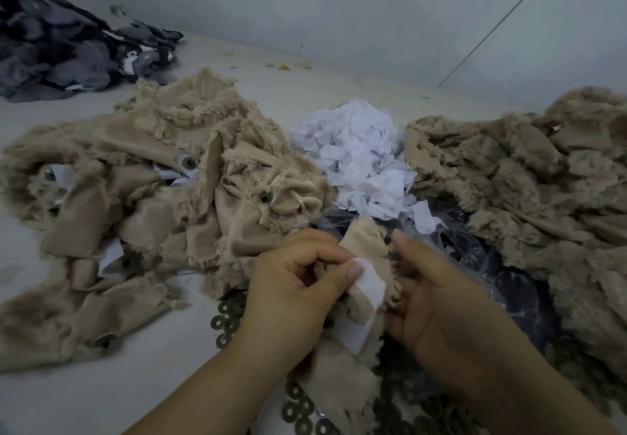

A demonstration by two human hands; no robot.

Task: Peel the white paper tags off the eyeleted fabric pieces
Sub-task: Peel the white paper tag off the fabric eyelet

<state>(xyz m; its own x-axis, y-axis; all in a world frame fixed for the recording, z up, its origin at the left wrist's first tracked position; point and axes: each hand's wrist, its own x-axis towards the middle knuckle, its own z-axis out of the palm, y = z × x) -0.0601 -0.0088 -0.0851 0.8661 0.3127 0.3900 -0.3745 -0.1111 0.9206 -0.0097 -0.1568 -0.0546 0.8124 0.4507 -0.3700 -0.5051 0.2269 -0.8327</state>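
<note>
a white paper tag (368, 285) sits on a frayed beige fabric piece (364, 241), just in front of the heap of peeled tags (359, 156). the left hand (291, 285) pinches the tag with its thumb; the right hand (437, 299) curls round the fabric's far edge. beige piles lie left (152, 180) and right (529, 177) of the heap.

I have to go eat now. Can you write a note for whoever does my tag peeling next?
Left hand: pinches the tag on the piece.
Right hand: holds that piece from the other side.
Done: peeled tags in the white heap; the tan pile on the right shows almost no paper.
Left: finish this tag, then the left pile, where tags still show.
</note>
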